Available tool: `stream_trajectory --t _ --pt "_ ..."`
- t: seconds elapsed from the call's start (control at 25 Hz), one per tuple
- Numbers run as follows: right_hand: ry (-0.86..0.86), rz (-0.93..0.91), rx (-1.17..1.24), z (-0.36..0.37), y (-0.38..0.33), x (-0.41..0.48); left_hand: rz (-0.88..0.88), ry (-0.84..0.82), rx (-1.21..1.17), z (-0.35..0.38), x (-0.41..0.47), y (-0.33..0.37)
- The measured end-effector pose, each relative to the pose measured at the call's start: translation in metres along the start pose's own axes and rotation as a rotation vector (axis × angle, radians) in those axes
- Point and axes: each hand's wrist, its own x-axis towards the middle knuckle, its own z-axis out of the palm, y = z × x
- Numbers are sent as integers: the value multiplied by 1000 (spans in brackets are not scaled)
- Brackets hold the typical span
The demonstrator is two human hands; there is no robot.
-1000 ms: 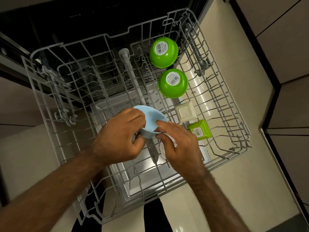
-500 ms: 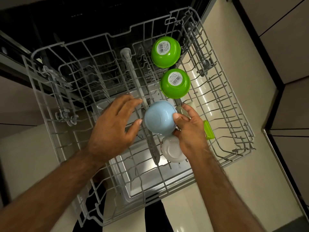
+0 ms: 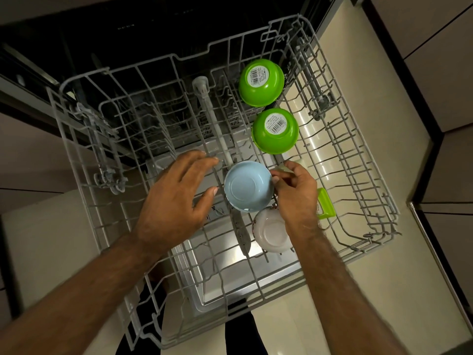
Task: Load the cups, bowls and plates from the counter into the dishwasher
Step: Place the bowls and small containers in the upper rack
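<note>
Left hand [image 3: 176, 198] hovers just beside blue bowl [image 3: 247, 186]; right hand [image 3: 297, 193] touches it.

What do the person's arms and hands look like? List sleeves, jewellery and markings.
The left forearm and right forearm are bare, with visible hair; no sleeve shows. The left hand and right hand are ungloved, with short nails. No watch, ring, bracelet or marking shows on either.
</note>
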Motion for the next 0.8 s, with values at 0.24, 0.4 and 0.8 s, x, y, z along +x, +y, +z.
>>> stream_trajectory --t 0.24,0.4,0.8 --pt "75 -140 -171 3 -15 -7 -26 19 3 -9 0 -3" --pt "23 -395 -310 10 -41 -28 -106 -48 174 -31 3 -1" --pt "-226 -806 -574 49 -159 -86 -152 43 223 -141 5 7"
